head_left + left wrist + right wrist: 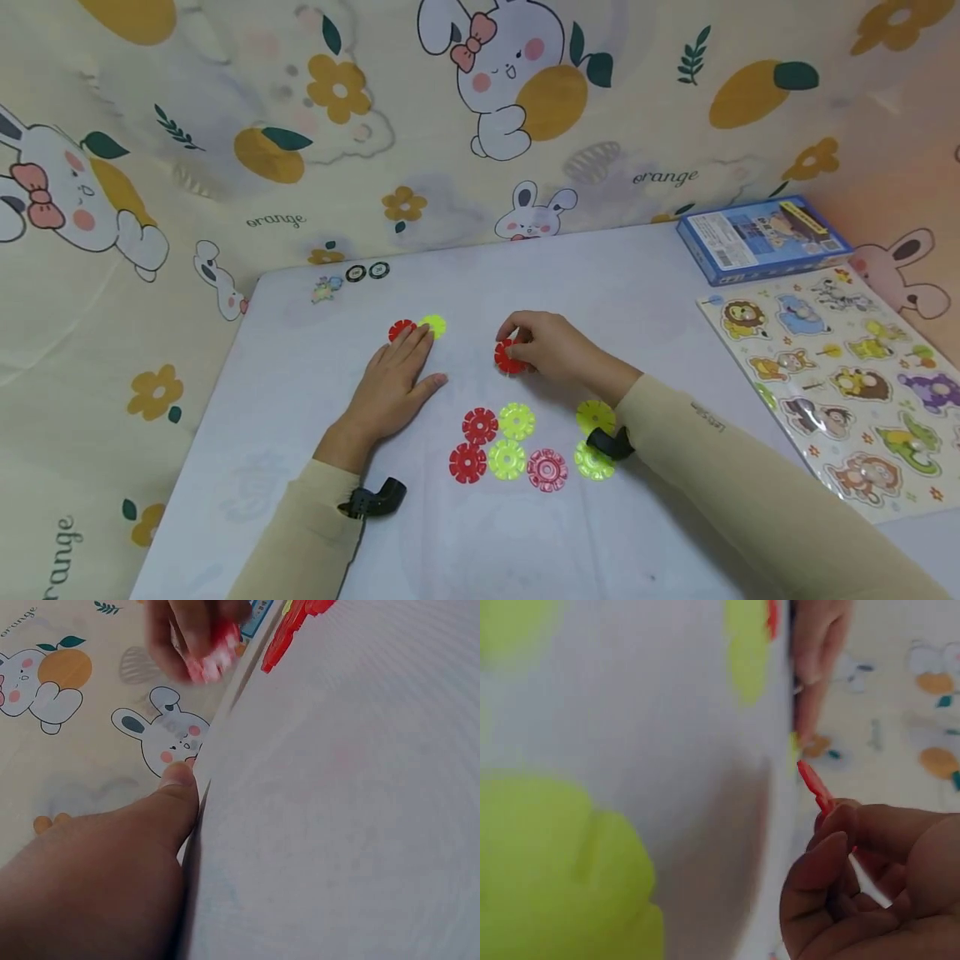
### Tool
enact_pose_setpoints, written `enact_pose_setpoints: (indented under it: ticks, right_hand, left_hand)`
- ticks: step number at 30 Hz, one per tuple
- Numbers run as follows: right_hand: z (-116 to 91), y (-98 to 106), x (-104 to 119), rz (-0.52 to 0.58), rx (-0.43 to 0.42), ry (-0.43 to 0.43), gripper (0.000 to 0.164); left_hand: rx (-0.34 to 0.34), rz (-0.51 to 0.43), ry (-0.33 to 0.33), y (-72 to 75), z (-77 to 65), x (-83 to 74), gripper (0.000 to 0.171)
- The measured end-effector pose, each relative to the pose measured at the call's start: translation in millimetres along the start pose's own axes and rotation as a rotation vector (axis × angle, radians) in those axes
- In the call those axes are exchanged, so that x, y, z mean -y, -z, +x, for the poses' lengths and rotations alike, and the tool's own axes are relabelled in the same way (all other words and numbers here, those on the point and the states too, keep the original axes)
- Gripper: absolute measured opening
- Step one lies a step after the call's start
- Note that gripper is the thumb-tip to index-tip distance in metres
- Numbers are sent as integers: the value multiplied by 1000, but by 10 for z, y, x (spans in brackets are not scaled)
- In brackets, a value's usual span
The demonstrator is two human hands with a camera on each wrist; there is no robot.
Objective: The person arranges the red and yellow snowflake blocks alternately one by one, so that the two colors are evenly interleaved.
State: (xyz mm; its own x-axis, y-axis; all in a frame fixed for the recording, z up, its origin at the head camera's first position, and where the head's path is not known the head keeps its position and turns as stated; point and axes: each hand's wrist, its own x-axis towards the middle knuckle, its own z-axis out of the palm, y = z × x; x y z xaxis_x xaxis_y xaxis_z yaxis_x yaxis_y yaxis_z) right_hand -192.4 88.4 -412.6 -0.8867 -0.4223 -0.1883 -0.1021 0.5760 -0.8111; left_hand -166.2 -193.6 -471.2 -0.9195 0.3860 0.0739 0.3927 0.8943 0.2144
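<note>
Red slotted disc [507,357] is located in the right hand [549,344], pinched at its rim between thumb and fingers; it appears raised off the surface. Governing relation: the held disc lies to the right of the far red disc [400,327] and the far yellow-green disc [435,324], well apart from both. Being round, it has no long axis; the right wrist view shows it nearly edge-on. The left hand [392,390] is nearer to the far pair: it grasps nothing, its fingers extended, fingertips resting at the near edges of these 2 discs. Whether the 2 are interlocked cannot be told. Nearer the person, 5 discs lie grouped: 2 red discs [480,426], 2 yellow-green discs [517,421] and 1 pinkish disc [547,470]. Beside the right sleeve [720,450] lie 2 more yellow discs [595,415]. Supporting surface: white tabletop [300,400]. At the right stand a blue box [765,242] and an animal sticker sheet [813,442]; at the far left, 2 black rings [348,273]. Patterned fabric [420,100] forms the backdrop.
</note>
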Motion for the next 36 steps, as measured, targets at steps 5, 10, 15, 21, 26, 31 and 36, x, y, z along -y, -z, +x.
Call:
enact_pose_setpoints:
  ticks: [5,10,15,21,26,31,36]
  right_hand:
    - [228,-25,-49,38,-27,-69,34]
    - [205,-58,16,-208,3,23,47]
    - [114,-123,90,-634,169,91,59]
    - [174,-167,145,-743,222,85,67]
    - [312,-207,184,-732,231,95,72]
    - [397,-240,231,-697,237,90,80]
    - [422,-278,260,-696,252,78,88]
  left_hand:
    - [-8,-12,-3,2,-1,-9,79]
    - [-14,-7,-3,-2,-8,-5,79]
    - [-18,9,-6,2,-9,9,79]
    - [-17,4,-11,14,-3,13,79]
    - [-4,11,-8,-5,1,14,79]
    - [0,16,-7,-21,6,18,80]
    - [10,28,-3,-13,-3,21,81]
